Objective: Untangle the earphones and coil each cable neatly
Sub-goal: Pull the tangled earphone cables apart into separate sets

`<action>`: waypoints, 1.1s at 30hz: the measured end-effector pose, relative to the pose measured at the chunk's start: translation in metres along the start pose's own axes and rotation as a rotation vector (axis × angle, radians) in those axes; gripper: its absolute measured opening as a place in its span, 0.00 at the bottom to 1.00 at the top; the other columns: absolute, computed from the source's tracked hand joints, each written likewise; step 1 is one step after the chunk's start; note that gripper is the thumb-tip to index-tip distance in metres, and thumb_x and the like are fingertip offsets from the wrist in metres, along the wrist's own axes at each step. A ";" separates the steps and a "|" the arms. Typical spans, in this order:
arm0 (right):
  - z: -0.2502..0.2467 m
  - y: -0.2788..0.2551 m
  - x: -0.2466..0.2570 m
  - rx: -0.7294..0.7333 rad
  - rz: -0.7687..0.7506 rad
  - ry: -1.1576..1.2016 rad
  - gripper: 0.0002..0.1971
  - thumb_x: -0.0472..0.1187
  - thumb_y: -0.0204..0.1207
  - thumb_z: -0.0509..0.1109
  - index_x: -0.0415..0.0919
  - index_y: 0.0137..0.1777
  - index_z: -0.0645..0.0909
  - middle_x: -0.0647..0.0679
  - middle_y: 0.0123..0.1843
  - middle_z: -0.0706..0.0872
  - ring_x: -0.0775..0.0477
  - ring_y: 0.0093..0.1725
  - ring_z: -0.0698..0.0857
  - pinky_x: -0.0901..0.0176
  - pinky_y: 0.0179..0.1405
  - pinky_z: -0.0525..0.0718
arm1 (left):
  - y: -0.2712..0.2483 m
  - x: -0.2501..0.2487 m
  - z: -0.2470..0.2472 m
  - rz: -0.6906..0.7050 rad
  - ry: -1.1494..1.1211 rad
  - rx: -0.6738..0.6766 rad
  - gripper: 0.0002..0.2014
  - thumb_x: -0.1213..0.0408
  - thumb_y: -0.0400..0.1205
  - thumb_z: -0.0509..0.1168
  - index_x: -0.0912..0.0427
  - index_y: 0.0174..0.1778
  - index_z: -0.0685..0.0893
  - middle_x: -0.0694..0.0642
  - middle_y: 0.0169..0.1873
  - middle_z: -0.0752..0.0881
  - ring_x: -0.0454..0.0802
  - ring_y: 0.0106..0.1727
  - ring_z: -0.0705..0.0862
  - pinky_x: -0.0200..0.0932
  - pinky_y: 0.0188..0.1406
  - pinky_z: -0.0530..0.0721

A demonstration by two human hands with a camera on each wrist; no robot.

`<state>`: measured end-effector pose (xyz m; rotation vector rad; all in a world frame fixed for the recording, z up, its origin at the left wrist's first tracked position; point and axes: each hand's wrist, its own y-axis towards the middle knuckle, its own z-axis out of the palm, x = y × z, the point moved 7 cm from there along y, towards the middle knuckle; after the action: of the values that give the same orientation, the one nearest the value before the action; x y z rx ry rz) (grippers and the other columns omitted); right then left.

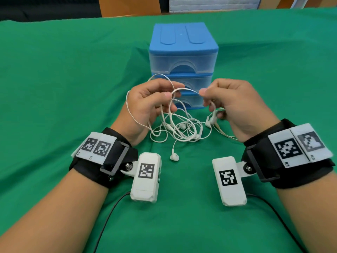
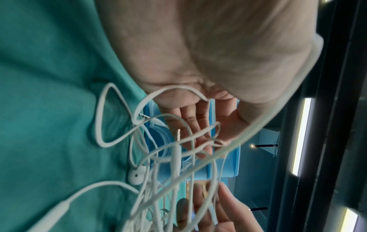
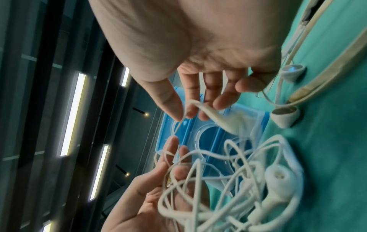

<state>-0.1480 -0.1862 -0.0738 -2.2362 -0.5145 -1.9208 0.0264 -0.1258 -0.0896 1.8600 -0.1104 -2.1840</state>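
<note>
Earphones (image 1: 179, 128): white cables, still one knotted heap on the green cloth (image 1: 54, 88) before the blue drawers (image 1: 183, 52); nothing coiled, untangling barely begun.
Left hand (image 1: 145, 105): pinches several raised loops.
Right hand (image 1: 231, 103): thumb and forefinger pinch one strand.
Orientation: that strand runs left-right between the hands; the heap has no clear axis.
One earbud (image 1: 174, 157) lies nearest the person. Possibly a second, cream cable by the right hand.

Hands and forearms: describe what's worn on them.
Both forearms are bare, without sleeves. Each wrist carries a black strap with white tags printed with black square codes, plus a white box-shaped camera bearing another code. A black cable trails from each box.
</note>
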 end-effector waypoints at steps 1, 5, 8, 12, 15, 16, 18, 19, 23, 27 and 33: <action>-0.001 0.000 0.002 -0.017 -0.027 -0.026 0.11 0.35 0.75 0.76 0.46 0.34 0.81 0.47 0.35 0.84 0.59 0.29 0.78 0.72 0.27 0.72 | -0.001 0.000 0.001 0.006 -0.002 0.012 0.14 0.75 0.77 0.62 0.63 0.52 0.90 0.63 0.48 0.88 0.52 0.36 0.86 0.40 0.41 0.85; -0.010 -0.003 0.020 -0.142 -0.247 -0.038 0.07 0.38 0.72 0.75 0.48 0.45 0.81 0.52 0.38 0.83 0.55 0.37 0.79 0.69 0.33 0.74 | -0.002 -0.002 0.004 0.001 -0.059 0.045 0.15 0.77 0.74 0.60 0.65 0.51 0.89 0.63 0.51 0.90 0.55 0.42 0.90 0.45 0.48 0.87; 0.002 -0.011 0.035 -0.007 -0.370 -0.011 0.04 0.33 0.75 0.73 0.39 0.40 0.82 0.48 0.32 0.82 0.55 0.29 0.77 0.68 0.31 0.75 | -0.003 -0.003 0.006 0.011 -0.059 0.062 0.16 0.77 0.74 0.61 0.67 0.55 0.87 0.65 0.49 0.89 0.58 0.44 0.90 0.47 0.50 0.88; 0.019 -0.014 0.032 0.143 -0.329 -0.066 0.05 0.28 0.77 0.73 0.31 0.39 0.83 0.55 0.27 0.83 0.62 0.26 0.79 0.71 0.30 0.76 | -0.003 -0.002 0.011 0.045 -0.025 0.087 0.17 0.81 0.77 0.63 0.68 0.60 0.85 0.62 0.47 0.91 0.58 0.47 0.91 0.48 0.50 0.88; 0.014 -0.007 0.018 0.091 -0.218 -0.091 0.03 0.33 0.70 0.75 0.38 0.42 0.85 0.54 0.30 0.82 0.57 0.28 0.76 0.66 0.32 0.73 | -0.003 -0.004 0.010 0.067 -0.002 0.071 0.18 0.81 0.77 0.66 0.66 0.62 0.84 0.64 0.48 0.91 0.60 0.47 0.91 0.49 0.50 0.87; 0.013 -0.006 0.014 0.091 -0.188 -0.107 0.05 0.36 0.67 0.75 0.41 0.43 0.87 0.51 0.33 0.81 0.55 0.30 0.75 0.64 0.33 0.73 | -0.002 -0.004 0.010 0.075 0.009 0.069 0.18 0.80 0.77 0.68 0.66 0.62 0.84 0.65 0.48 0.90 0.61 0.47 0.91 0.50 0.51 0.87; 0.016 -0.006 0.008 0.141 -0.138 -0.137 0.06 0.41 0.65 0.74 0.45 0.41 0.89 0.50 0.35 0.82 0.54 0.32 0.75 0.64 0.35 0.73 | -0.002 -0.006 0.010 0.104 0.050 0.063 0.18 0.80 0.76 0.72 0.64 0.62 0.83 0.65 0.50 0.90 0.61 0.50 0.91 0.50 0.51 0.87; 0.019 -0.007 0.007 0.168 -0.123 -0.157 0.05 0.43 0.65 0.74 0.45 0.39 0.89 0.50 0.35 0.83 0.55 0.33 0.76 0.63 0.35 0.73 | -0.002 -0.007 0.010 0.125 0.077 0.053 0.18 0.81 0.76 0.73 0.64 0.60 0.83 0.66 0.51 0.89 0.62 0.52 0.91 0.49 0.50 0.88; 0.018 -0.007 0.005 0.153 -0.119 -0.143 0.05 0.44 0.67 0.75 0.44 0.33 0.84 0.44 0.33 0.80 0.49 0.33 0.74 0.58 0.34 0.72 | 0.000 -0.010 0.010 0.181 0.160 0.045 0.15 0.85 0.76 0.72 0.65 0.52 0.82 0.61 0.52 0.87 0.58 0.56 0.90 0.49 0.50 0.90; 0.014 -0.006 0.012 0.146 -0.171 -0.051 0.03 0.38 0.68 0.73 0.42 0.34 0.83 0.35 0.34 0.82 0.46 0.35 0.76 0.61 0.34 0.73 | 0.000 -0.005 0.008 0.131 0.170 0.017 0.09 0.79 0.77 0.73 0.62 0.47 0.85 0.54 0.45 0.89 0.57 0.42 0.92 0.50 0.50 0.91; 0.019 -0.008 0.011 0.235 -0.101 0.159 0.14 0.31 0.80 0.67 0.33 0.32 0.81 0.42 0.30 0.85 0.48 0.23 0.77 0.62 0.25 0.75 | 0.000 -0.008 0.005 0.144 0.204 -0.020 0.07 0.76 0.79 0.73 0.60 0.44 0.87 0.52 0.39 0.88 0.60 0.40 0.89 0.56 0.51 0.90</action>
<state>-0.1320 -0.1708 -0.0669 -1.9299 -0.7957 -1.9492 0.0225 -0.1245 -0.0814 1.9853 -0.1750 -1.8830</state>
